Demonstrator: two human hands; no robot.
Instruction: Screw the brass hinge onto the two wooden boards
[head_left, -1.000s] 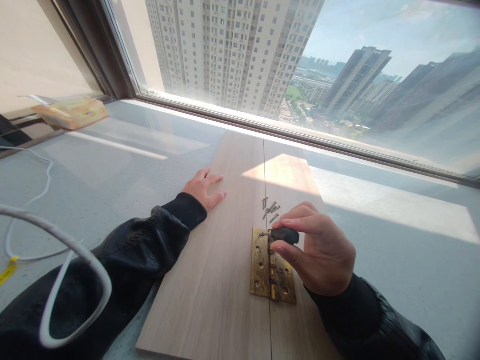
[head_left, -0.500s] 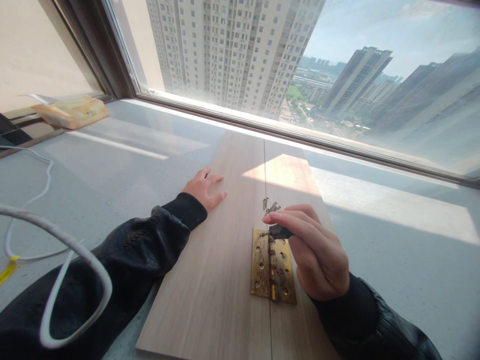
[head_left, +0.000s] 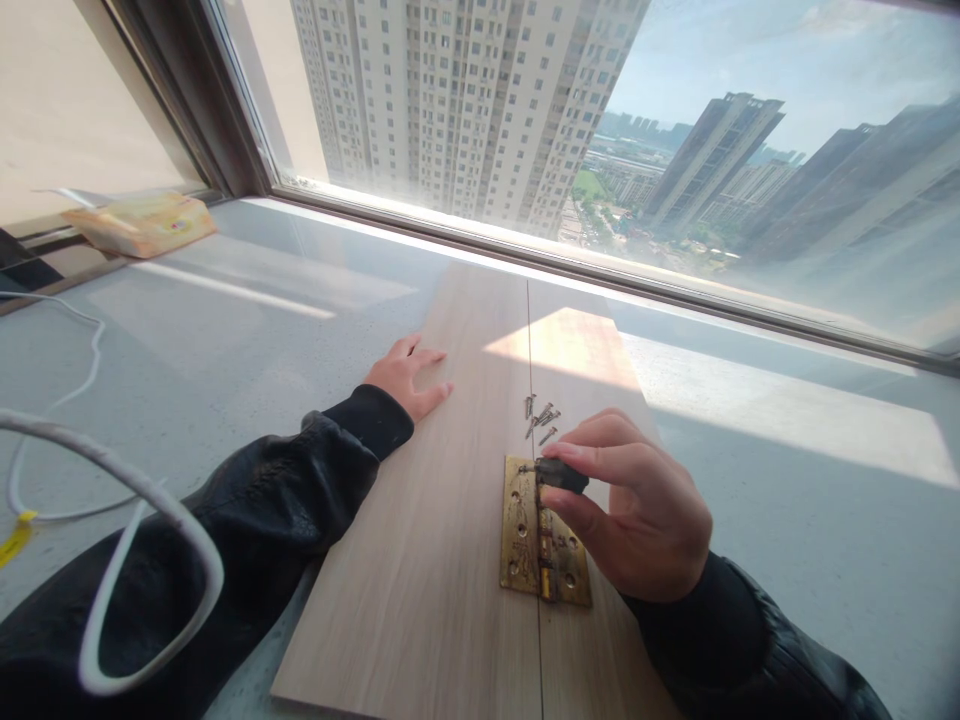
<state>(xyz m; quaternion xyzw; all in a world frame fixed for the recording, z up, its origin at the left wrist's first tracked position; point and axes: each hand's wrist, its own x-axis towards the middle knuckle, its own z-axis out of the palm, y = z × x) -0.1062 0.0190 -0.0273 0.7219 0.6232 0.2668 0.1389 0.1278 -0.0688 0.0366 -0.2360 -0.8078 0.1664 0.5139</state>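
One short black-handled screwdriver (head_left: 564,475): I judge that steady pressure along its shaft would keep the tip seated.
At left, I can read no writing on the small yellow tag (head_left: 16,540) or crinkled orange-yellow packet (head_left: 142,230); my left hand (head_left: 405,380) lies spread on the pale wood-grain board (head_left: 420,560); the worn brass-coloured hinge (head_left: 546,548) straddles its dark seam (head_left: 540,660); right, my right hand (head_left: 652,510) pinches the handle.
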